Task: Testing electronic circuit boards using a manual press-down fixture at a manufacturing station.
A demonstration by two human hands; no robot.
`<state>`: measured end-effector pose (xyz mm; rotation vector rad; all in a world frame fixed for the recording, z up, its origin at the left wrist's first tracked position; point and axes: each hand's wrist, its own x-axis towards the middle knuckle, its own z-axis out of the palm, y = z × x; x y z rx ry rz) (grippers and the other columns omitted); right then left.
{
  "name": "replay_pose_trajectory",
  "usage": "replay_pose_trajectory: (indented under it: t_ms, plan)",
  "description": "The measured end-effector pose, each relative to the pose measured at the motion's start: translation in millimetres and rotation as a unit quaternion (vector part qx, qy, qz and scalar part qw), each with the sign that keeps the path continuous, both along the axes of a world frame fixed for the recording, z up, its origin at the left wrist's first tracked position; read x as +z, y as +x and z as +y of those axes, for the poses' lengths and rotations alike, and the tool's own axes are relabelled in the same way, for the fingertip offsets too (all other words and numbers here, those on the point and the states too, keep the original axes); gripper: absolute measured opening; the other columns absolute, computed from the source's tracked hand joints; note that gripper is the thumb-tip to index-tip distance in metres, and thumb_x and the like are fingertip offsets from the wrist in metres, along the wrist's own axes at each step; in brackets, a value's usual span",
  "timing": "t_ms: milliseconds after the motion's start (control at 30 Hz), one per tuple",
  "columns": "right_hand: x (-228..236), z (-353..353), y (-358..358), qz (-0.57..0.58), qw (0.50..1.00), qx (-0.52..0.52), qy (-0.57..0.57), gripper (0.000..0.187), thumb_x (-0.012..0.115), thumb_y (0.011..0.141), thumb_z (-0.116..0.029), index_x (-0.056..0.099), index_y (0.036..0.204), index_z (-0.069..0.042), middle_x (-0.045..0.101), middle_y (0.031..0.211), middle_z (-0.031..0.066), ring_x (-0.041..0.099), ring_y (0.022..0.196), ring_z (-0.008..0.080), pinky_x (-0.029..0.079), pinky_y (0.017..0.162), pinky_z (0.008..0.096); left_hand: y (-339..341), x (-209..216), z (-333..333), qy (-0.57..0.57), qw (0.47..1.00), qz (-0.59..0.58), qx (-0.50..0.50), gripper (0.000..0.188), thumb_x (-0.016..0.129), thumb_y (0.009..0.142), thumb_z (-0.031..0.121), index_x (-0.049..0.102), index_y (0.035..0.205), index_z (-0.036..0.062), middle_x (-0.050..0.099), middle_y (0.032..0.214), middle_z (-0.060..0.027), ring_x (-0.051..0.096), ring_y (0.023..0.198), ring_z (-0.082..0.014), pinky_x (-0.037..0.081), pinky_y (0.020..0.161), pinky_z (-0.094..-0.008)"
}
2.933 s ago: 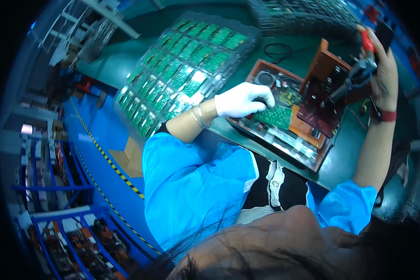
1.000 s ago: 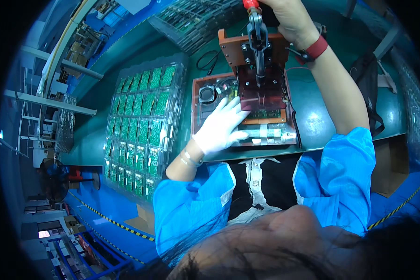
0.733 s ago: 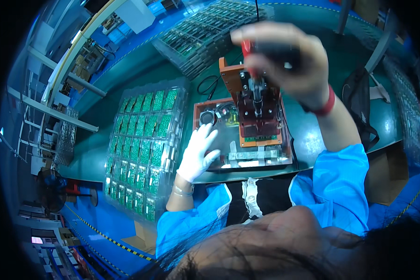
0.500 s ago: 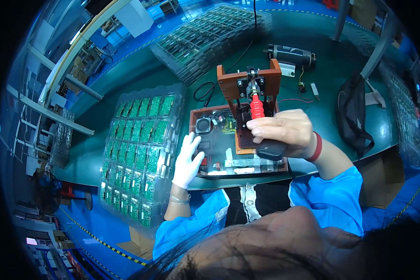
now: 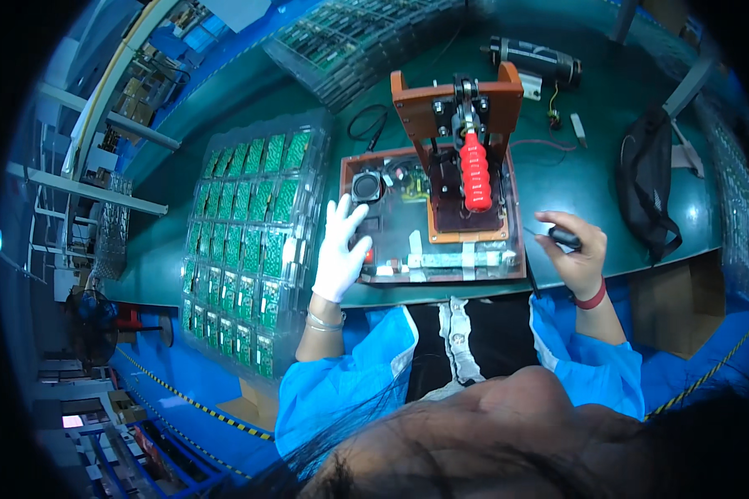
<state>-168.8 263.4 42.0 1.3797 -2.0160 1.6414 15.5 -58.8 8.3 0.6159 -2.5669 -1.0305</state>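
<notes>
My left hand (image 5: 339, 254), in a white glove, lies with fingers spread at the left edge of a clear-topped test box (image 5: 383, 272), beside a red button (image 5: 368, 256). My bare right hand (image 5: 576, 254) is just right of the box, fingers curled round a black-handled screwdriver (image 5: 565, 238); its thin shaft points left. On the box stands an orange and black toggle-clamp press (image 5: 455, 126). Its red ribbed handle (image 5: 476, 175) slants toward me, with no hand on it. A round black speaker (image 5: 366, 186) sits at the box's upper left corner.
Left of the box, clear trays (image 5: 193, 270) hold rows of green circuit boards (image 5: 248, 200). More stacked trays (image 5: 324, 62) stand at the back. A black motor (image 5: 537, 62) with wires lies behind the press. A black bag (image 5: 646, 187) is at the right.
My right hand has left the red handle and moved right, still holding the screwdriver. The handle now shows in full. My left hand stays by the box's left edge.
</notes>
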Motion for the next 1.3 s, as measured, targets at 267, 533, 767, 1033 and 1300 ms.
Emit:
replay_pose_trajectory:
  t_ms: [267, 533, 767, 1033, 1300]
  plan:
    - [-31, 8, 16, -0.142, 0.982, -0.035, 0.119, 0.043, 0.08, 0.066, 0.001, 0.068, 0.108, 0.0, 0.073, 0.102, 0.0127, 0.069, 0.078, 0.0205, 0.055, 0.07, 0.0288, -16, -3, 11, -0.005, 0.994, 0.095, 0.049, 0.047, 0.055, 0.08, -0.008, 0.061, 0.125, 0.0039, 0.047, 0.145, -0.0138, 0.035, 0.141, -0.0293, 0.029, 0.115, -0.0376]
    - [-40, 2, 14, -0.197, 0.963, -0.017, 0.183, 0.047, 0.08, 0.066, -0.002, 0.068, 0.111, 0.0, 0.073, 0.105, 0.0121, 0.068, 0.078, 0.0201, 0.054, 0.073, 0.0272, -9, -7, 6, 0.039, 0.989, 0.136, 0.049, 0.041, 0.058, 0.079, -0.005, 0.063, 0.119, 0.0045, 0.055, 0.137, -0.0114, 0.041, 0.137, -0.0293, 0.032, 0.113, -0.0381]
    - [-45, -3, 16, -0.247, 0.954, -0.025, 0.168, 0.034, 0.074, 0.073, 0.0, 0.067, 0.105, 0.002, 0.072, 0.096, 0.0117, 0.063, 0.071, 0.0165, 0.051, 0.069, 0.0242, -11, -8, 6, 0.034, 0.989, 0.141, 0.038, 0.04, 0.06, 0.079, -0.005, 0.064, 0.117, 0.0052, 0.058, 0.134, -0.0104, 0.043, 0.135, -0.0293, 0.034, 0.112, -0.0382]
    - [-65, -4, 18, -0.415, 0.909, 0.018, 0.003, 0.016, 0.054, 0.09, -0.008, 0.06, 0.101, 0.002, 0.063, 0.075, 0.0065, 0.052, 0.061, 0.0107, 0.045, 0.06, 0.0215, -12, -8, 6, 0.039, 0.987, 0.152, 0.038, 0.04, 0.059, 0.078, -0.006, 0.065, 0.116, 0.0049, 0.059, 0.133, -0.0103, 0.045, 0.133, -0.0286, 0.035, 0.111, -0.038]
    - [-76, -2, 18, -0.382, 0.924, 0.015, -0.005, 0.02, 0.049, 0.093, -0.011, 0.058, 0.105, 0.003, 0.063, 0.075, 0.006, 0.051, 0.06, 0.0107, 0.045, 0.059, 0.0216, -12, -8, 6, 0.028, 0.987, 0.156, 0.027, 0.041, 0.052, 0.079, -0.011, 0.062, 0.117, -0.0003, 0.059, 0.132, -0.0134, 0.051, 0.127, -0.0267, 0.037, 0.11, -0.0354]
